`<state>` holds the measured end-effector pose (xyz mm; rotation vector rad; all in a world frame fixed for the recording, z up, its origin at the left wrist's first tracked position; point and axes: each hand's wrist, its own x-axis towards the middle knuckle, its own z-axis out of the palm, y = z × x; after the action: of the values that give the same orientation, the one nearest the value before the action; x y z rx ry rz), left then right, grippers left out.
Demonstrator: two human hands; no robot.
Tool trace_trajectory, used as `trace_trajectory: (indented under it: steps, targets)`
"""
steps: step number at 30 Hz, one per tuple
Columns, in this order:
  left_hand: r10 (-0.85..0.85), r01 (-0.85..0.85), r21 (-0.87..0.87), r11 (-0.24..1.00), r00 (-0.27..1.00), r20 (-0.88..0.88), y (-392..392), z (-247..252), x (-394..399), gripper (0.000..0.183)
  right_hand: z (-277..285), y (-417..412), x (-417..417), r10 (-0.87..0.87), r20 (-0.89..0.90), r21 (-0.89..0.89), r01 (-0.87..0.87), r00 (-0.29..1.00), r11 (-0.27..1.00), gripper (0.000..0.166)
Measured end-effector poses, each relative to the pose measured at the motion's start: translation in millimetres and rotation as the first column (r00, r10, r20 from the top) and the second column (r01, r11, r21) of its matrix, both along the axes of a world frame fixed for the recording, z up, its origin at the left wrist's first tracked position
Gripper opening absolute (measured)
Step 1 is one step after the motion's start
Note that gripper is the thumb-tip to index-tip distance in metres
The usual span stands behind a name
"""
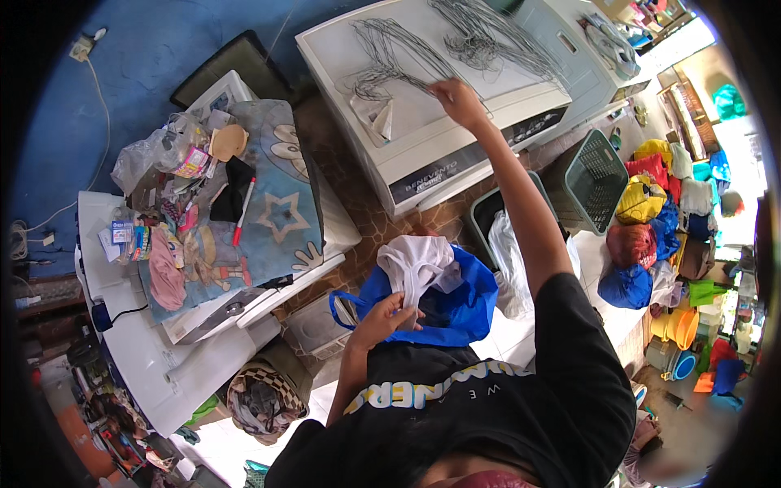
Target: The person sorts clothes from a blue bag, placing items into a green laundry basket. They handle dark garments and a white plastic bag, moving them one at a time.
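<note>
My left hand (381,320) grips a white garment (415,262) by its narrow part, just above a blue fabric bag (476,293). Part of the garment hangs over the bag's opening, and the bag sits against my front. Stretched out ahead, my right hand (460,104) pinches the edge of a bundle of thin wire clothes hangers (390,58). These hangers lie on top of a white laundry machine (360,134). A second bundle of wire hangers (488,43) rests beside them, farther right.
To the left, a blue patterned cloth (284,177) covers another machine, with a red-capped marker (244,213) and plastic bags on it. Grey-green baskets (589,183) stand at right, near several tied bundles (631,244). A woven basket of clothes (268,396) is at lower left.
</note>
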<state>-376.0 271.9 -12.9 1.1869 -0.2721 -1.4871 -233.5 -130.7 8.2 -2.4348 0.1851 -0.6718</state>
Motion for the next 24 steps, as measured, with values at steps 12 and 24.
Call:
trace_trajectory:
  steps: [12,24]
  targets:
    - [-0.008,0.009,0.005,1.000,0.991,-0.132,18,-4,5,0.033,-11,-7,117,0.075,-0.295,-0.391,-0.192,0.952,0.900,0.025]
    - [-0.057,0.055,-0.020,0.998,0.995,-0.082,9,-4,5,0.033,30,-67,94,-0.356,-0.042,0.403,0.342,0.933,0.849,0.014]
